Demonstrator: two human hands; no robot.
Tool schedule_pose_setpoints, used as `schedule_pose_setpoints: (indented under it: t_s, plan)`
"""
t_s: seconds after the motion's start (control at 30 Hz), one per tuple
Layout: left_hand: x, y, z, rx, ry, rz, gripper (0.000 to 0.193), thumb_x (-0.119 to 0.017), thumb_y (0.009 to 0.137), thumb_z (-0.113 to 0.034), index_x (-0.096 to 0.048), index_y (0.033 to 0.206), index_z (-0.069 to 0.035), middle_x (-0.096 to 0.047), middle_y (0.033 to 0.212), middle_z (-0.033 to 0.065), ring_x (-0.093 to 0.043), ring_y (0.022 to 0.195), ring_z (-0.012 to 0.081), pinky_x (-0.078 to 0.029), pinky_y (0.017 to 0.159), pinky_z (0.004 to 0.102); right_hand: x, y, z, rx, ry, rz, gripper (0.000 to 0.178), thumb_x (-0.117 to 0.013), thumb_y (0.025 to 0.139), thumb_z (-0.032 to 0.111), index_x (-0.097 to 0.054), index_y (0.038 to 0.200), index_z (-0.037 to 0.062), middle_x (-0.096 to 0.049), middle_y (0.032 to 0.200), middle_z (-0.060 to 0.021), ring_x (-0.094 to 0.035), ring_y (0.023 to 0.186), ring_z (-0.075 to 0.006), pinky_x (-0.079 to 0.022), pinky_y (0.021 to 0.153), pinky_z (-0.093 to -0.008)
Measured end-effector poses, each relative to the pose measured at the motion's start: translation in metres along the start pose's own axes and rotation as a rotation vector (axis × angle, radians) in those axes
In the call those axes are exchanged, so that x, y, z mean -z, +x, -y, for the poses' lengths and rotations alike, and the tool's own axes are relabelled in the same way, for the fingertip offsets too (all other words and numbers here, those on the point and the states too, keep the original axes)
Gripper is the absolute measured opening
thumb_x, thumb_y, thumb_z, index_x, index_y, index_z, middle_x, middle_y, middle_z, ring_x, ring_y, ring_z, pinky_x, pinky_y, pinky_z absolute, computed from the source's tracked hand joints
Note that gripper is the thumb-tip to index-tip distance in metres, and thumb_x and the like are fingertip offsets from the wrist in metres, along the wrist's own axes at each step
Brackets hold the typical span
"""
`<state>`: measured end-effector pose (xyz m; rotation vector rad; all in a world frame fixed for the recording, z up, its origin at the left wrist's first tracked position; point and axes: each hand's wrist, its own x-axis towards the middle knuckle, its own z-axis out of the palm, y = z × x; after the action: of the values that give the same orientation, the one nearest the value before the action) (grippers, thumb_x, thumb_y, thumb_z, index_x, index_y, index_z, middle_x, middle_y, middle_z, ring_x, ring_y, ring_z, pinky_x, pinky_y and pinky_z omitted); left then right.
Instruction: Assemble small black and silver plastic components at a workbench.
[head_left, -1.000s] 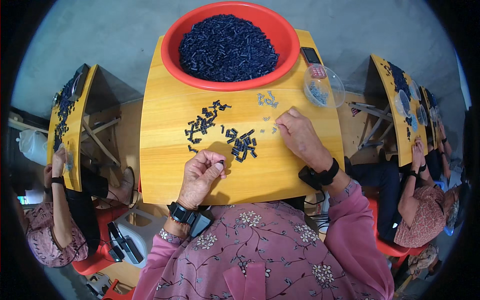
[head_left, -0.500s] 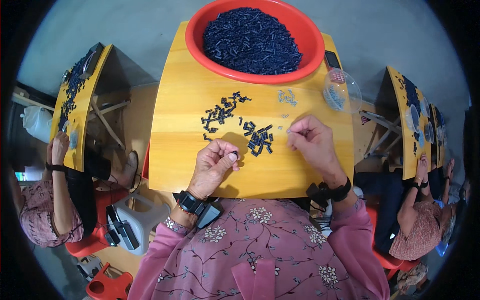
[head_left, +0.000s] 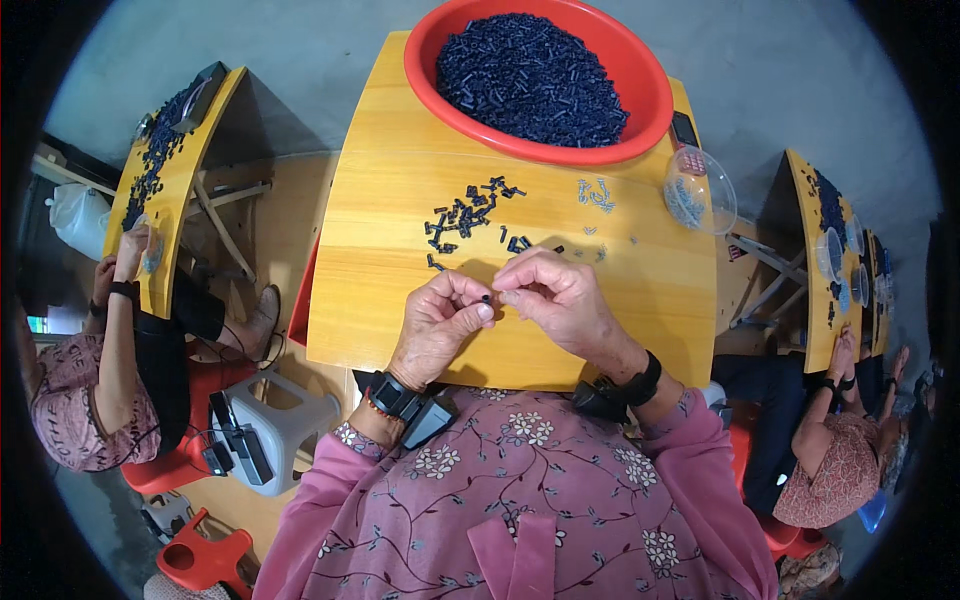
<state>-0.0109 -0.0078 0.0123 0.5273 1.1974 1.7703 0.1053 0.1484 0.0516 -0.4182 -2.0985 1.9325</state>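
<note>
My left hand (head_left: pixel 435 325) is closed in a pinch on a small black plastic piece (head_left: pixel 487 299), its round end showing between thumb and forefinger. Right beside it, my right hand (head_left: pixel 565 305) pinches with thumb and forefinger at that piece; whatever is in its fingertips is too small to make out. Beyond the hands, a loose group of small black parts (head_left: pixel 462 215) lies on the yellow table (head_left: pixel 380 290). A second group of black pieces (head_left: pixel 517 243) is mostly hidden behind my right hand. Small silvery parts (head_left: pixel 596 195) are scattered farther right.
A red basin (head_left: pixel 425 80) heaped with dark pieces (head_left: pixel 530 80) stands at the table's far edge. Near the right edge are a clear plastic tub (head_left: pixel 718 200) with silvery parts and a dark phone (head_left: pixel 684 128). People work at tables on both sides.
My right hand has moved left from beside the silvery parts to meet my left hand at the black piece. The view has shifted slightly.
</note>
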Motion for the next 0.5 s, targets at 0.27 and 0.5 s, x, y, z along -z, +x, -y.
schedule_pose_setpoints:
  t_s: [0.27, 0.5]
  plan:
    - [0.005, 0.001, 0.006, -0.028, -0.048, -0.029, 0.016, -0.07, 0.086, 0.002, -0.059, 0.098, -0.001, -0.066, 0.086, 0.0051, -0.063, 0.074, 0.0097, -0.052, 0.065, 0.0227, -0.01, 0.009, -0.002, -0.045, 0.169, 0.019, 0.007, -0.066, 0.088, 0.0, -0.07, 0.094, -0.0019, -0.066, 0.085, -0.004, -0.062, 0.075, -0.0082, -0.052, 0.067, -0.0234]
    - [0.003, -0.001, 0.004, 0.004, -0.027, -0.043, 0.015, -0.071, 0.085, 0.003, -0.061, 0.096, -0.001, -0.067, 0.084, 0.005, -0.063, 0.073, 0.0092, -0.052, 0.063, 0.022, -0.006, 0.01, -0.019, 0.082, 0.074, 0.025, 0.006, -0.069, 0.086, 0.0, -0.071, 0.092, -0.0015, -0.067, 0.083, -0.004, -0.061, 0.072, -0.0075, -0.051, 0.064, -0.0229]
